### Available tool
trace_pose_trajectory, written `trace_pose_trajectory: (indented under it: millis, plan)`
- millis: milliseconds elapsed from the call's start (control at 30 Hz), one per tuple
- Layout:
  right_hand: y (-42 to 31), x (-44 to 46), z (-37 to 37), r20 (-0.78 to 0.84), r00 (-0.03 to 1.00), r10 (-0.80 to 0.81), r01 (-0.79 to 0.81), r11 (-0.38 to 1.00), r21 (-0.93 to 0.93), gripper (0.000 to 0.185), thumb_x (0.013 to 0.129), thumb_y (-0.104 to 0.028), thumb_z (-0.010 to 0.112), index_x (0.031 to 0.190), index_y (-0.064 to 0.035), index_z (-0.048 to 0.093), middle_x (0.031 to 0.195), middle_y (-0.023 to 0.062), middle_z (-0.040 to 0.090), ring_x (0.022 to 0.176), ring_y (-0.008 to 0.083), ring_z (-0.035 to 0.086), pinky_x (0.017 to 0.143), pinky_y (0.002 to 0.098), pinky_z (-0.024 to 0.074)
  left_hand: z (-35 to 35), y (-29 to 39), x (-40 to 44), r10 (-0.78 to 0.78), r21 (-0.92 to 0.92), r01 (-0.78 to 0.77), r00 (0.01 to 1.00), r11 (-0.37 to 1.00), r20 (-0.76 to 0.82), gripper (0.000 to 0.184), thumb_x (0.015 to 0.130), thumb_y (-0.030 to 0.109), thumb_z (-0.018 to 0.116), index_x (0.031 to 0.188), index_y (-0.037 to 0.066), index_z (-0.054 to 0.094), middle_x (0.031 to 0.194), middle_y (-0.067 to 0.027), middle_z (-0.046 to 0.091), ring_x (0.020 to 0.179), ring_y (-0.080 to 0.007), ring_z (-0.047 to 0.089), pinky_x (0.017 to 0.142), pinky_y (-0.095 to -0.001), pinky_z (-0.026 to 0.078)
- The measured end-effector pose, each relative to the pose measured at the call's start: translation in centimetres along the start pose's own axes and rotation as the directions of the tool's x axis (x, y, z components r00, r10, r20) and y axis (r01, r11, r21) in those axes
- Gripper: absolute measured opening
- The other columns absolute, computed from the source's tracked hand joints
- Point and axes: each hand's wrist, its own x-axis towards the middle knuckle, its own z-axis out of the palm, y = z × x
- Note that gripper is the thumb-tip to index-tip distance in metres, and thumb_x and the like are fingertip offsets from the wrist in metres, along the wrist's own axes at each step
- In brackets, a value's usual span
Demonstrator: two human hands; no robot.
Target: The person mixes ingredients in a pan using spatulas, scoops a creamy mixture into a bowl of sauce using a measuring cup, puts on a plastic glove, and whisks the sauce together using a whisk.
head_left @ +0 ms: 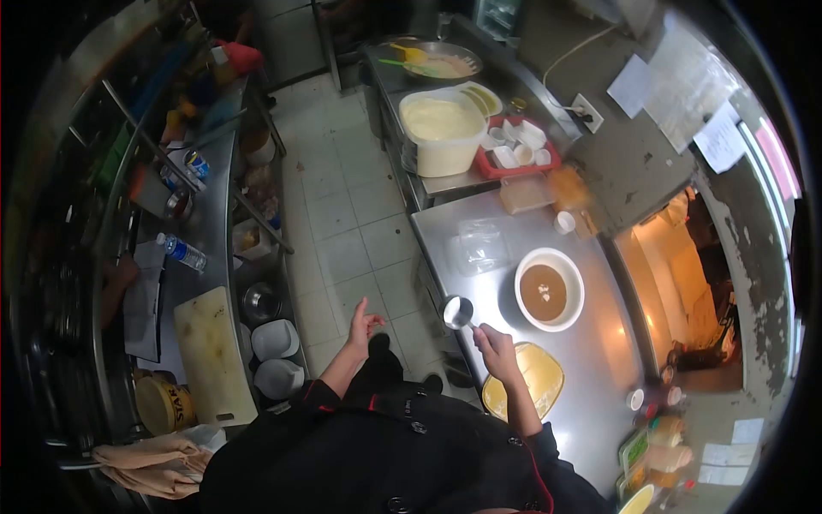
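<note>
1. Black chef's jacket (355,458) with red piping: worn by the person, nearest the camera.
2. Left hand (363,326): held out over the tiled floor (338,240), fingers loosely spread, nothing gripped.
3. Metal ladle (457,312): held up near the left edge of the steel table (599,368); something white is contained in it.
4. Right hand (495,349): closed round the ladle's handle.
5. Yellow-rimmed tub or lid (545,377), cannot tell which: partly covered by the right forearm.
6. White round bowl (576,298): set on the table, apart from the ladle; brown liquid (539,307) with white clumps is held inside.
7. Step judged: white stuff being portioned by ladle. For the next move, a level ladle is called for.
</note>
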Motion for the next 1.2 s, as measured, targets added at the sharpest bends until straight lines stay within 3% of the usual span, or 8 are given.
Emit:
trace_pose_trajectory:
  millis: [267,400,500,567,700,833,1067,1200]
  plan:
    - [-6.2,11.8,9.0,0.182,0.98,-0.077,0.068,0.996,0.057,0.027,0.092,-0.025,0.047,0.08,-0.0025,0.054,0.06,0.0157,0.053,0.058,0.0335,0.056,0.054,0.0367,0.0419,-8.2,7.3,7.2,-0.018,-0.27,-0.028,0.985,0.962,-0.169,0.053,0.079,0.058,0.043,0.047,0.017,0.036,0.046,0.0046,0.032,0.042,-0.0081,0.025,0.046,-0.0234,0.019]
    - [-8.6,16.9,13.7,0.192,0.963,-0.191,0.155,0.97,0.186,0.022,0.092,-0.022,0.049,0.083,-0.0025,0.056,0.056,0.0104,0.045,0.051,0.0204,0.045,0.052,0.0312,0.0384,-12.0,12.5,11.5,0.057,-0.409,-0.135,0.979,0.903,-0.196,0.05,0.08,0.045,0.051,0.047,0.018,0.026,0.044,0.0047,0.024,0.038,-0.0094,0.02,0.041,-0.0251,0.017]
    - [-10.7,20.2,14.2,0.244,0.959,-0.145,0.119,0.986,0.118,0.023,0.091,-0.025,0.048,0.085,-0.0048,0.058,0.062,0.0168,0.053,0.06,0.0359,0.054,0.054,0.0364,0.0417,-13.4,16.0,14.6,0.04,-0.538,-0.11,0.989,0.836,-0.139,0.048,0.082,0.036,0.053,0.047,0.017,0.026,0.044,0.0043,0.023,0.038,-0.0095,0.019,0.04,-0.0259,0.015]
    - [-10.2,22.3,14.1,0.134,0.971,-0.197,0.179,0.975,0.133,0.023,0.091,-0.024,0.048,0.085,-0.0042,0.058,0.062,0.0161,0.053,0.057,0.0325,0.053,0.054,0.0351,0.0408,-13.0,18.4,17.0,0.097,-0.565,-0.118,0.993,0.816,-0.068,0.047,0.084,0.032,0.053,0.048,0.016,0.027,0.045,0.0039,0.023,0.037,-0.0095,0.019,0.038,-0.0261,0.014]
    - [-10.4,26.6,10.1,-0.013,0.999,-0.041,0.043,0.988,0.148,0.023,0.092,-0.022,0.048,0.084,-0.0027,0.058,0.058,0.0109,0.049,0.053,0.0196,0.048,0.053,0.0307,0.0388,-8.8,23.9,22.0,0.191,-0.429,-0.202,0.979,0.881,-0.07,0.047,0.09,0.036,0.049,0.052,0.014,0.031,0.046,0.0031,0.025,0.035,-0.0094,0.021,0.035,-0.0261,0.016]
    - [-9.6,31.1,5.2,-0.25,0.964,0.092,-0.006,0.946,0.324,0.029,0.094,-0.026,0.046,0.082,-0.0018,0.057,0.056,-0.0036,0.039,0.052,0.0044,0.034,0.047,0.0216,0.0278,-3.4,28.1,28.0,0.252,-0.338,-0.247,0.967,0.908,-0.028,0.047,0.091,0.041,0.047,0.055,0.013,0.036,0.047,0.0024,0.029,0.035,-0.0096,0.025,0.033,-0.0259,0.019]
    - [-7.2,41.4,0.0,-0.623,0.774,0.115,0.208,0.882,0.423,0.028,0.096,-0.024,0.042,0.085,-0.0012,0.054,0.055,-0.0063,0.035,0.047,0.0015,0.029,0.044,0.0182,0.0197,2.5,35.6,36.6,0.466,-0.139,-0.473,0.881,0.87,-0.085,0.05,0.093,0.043,0.042,0.058,0.007,0.046,0.049,0.0038,0.033,0.04,-0.0056,0.029,0.038,-0.0229,0.022]
    - [-8.9,45.6,-0.6,-0.636,0.767,0.085,0.217,0.898,0.382,0.028,0.096,-0.022,0.041,0.083,0.0,0.053,0.055,-0.0044,0.035,0.047,0.0027,0.03,0.044,0.019,0.0209,1.0,43.1,42.7,0.688,0.275,-0.681,0.72,0.678,0.086,0.049,0.094,0.041,0.039,0.069,0.004,0.059,0.05,0.0052,0.034,0.045,-0.0048,0.032,0.043,-0.024,0.026]
